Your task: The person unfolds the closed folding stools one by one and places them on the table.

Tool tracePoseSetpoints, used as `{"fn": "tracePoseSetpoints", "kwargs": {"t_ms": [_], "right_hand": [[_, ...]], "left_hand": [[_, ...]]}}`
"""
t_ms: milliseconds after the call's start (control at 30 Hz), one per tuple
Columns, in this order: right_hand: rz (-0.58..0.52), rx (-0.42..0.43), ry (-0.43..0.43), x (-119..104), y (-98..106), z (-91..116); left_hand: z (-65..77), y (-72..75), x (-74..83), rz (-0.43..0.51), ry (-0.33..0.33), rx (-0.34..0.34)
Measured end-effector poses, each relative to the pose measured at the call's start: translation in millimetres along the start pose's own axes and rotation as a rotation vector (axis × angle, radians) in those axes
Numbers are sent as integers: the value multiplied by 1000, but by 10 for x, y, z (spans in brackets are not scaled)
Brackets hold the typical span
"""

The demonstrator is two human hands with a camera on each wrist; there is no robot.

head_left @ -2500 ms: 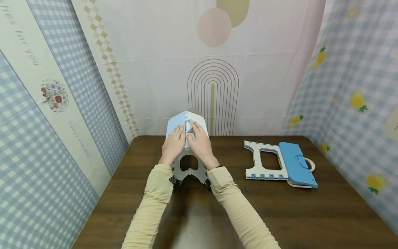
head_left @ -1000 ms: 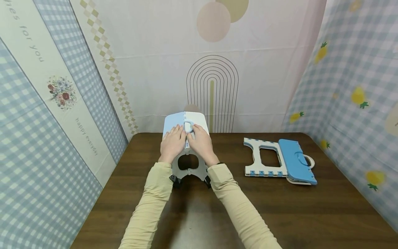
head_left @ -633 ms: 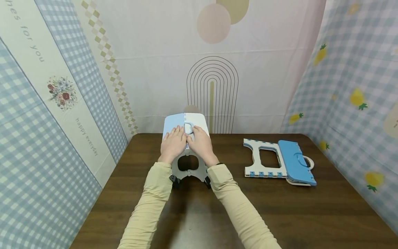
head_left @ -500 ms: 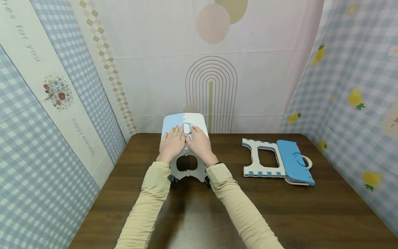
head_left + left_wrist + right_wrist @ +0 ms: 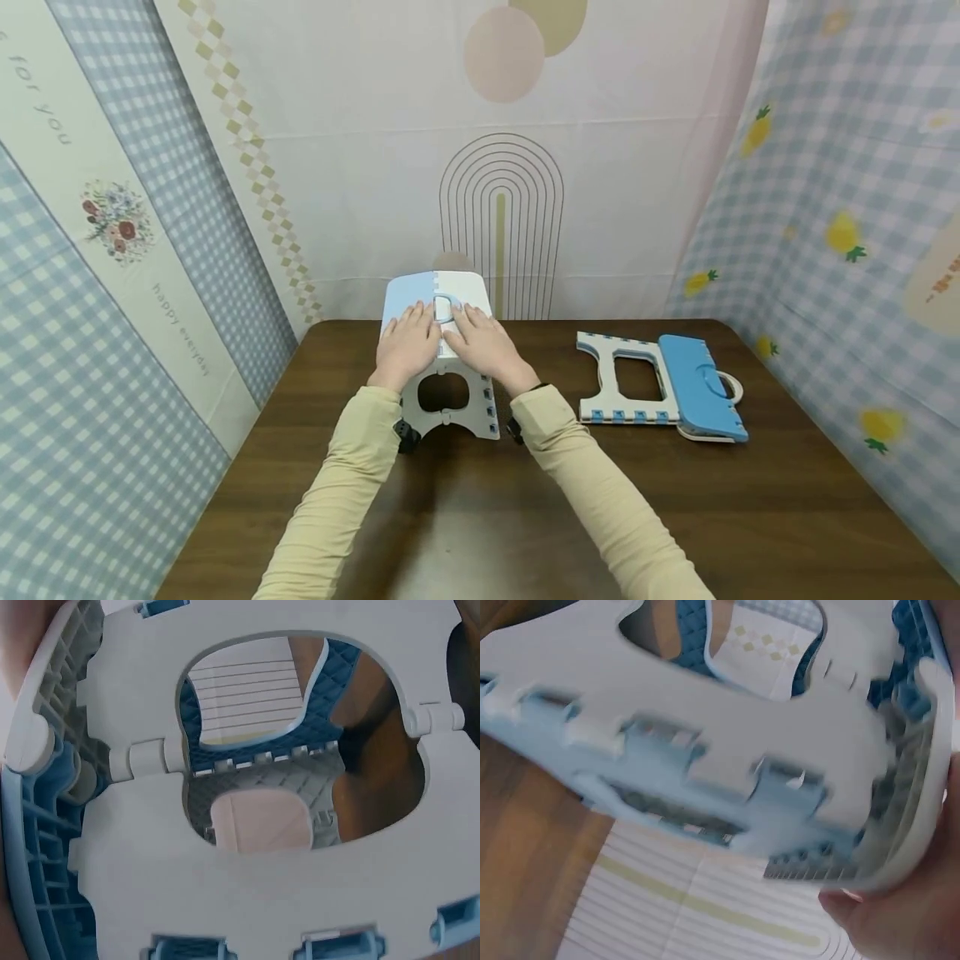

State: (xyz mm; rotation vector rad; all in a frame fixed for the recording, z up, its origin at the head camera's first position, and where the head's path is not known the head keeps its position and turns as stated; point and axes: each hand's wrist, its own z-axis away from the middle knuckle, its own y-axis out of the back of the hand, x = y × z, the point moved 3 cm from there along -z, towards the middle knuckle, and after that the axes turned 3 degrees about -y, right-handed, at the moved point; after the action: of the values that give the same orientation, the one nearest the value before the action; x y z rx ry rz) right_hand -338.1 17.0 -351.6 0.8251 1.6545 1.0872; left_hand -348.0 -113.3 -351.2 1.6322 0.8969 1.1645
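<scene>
An unfolded folding step stool (image 5: 470,287) stands near the back of the table, its top half pale blue and half white, with a handle slot in the middle. My left hand (image 5: 407,343) lies with straight fingers on the blue side of the top. On the white side rests my right hand (image 5: 486,343), fingers extended and slightly spread. In the left wrist view the stool's hinged white end panel (image 5: 135,855) fills the frame. The right wrist view shows its blue-hinged side from below, blurred, with part of my right hand (image 5: 907,911) at the rim.
A second folding stool (image 5: 701,387), blue and white, lies folded flat at the right of the brown table (image 5: 480,517). Patterned cloths (image 5: 360,200) hang behind and on both sides. A dark wrist camera (image 5: 407,436) sits under the left wrist.
The stool's top was peaked at the middle and now lies flat. My right hand has turned and its wrist has shifted right, uncovering the stool's side hinges. My left hand stays on the top.
</scene>
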Motion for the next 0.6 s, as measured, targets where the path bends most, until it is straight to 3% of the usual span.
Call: {"fn": "tracePoseSetpoints", "kwargs": {"t_ms": [167,300,467,600], "right_hand": [[-164,-17,45,193,46,121],[-222,28,18,401,63,233],[-248,52,-66,813,82,368],[-227,69,-137,1246,125,506]], "left_hand": [[58,41,18,54,-3,136],[172,89,128,48,-78,219],[374,142,468,160,-232,222],[485,91,796,256,-351,227]]}}
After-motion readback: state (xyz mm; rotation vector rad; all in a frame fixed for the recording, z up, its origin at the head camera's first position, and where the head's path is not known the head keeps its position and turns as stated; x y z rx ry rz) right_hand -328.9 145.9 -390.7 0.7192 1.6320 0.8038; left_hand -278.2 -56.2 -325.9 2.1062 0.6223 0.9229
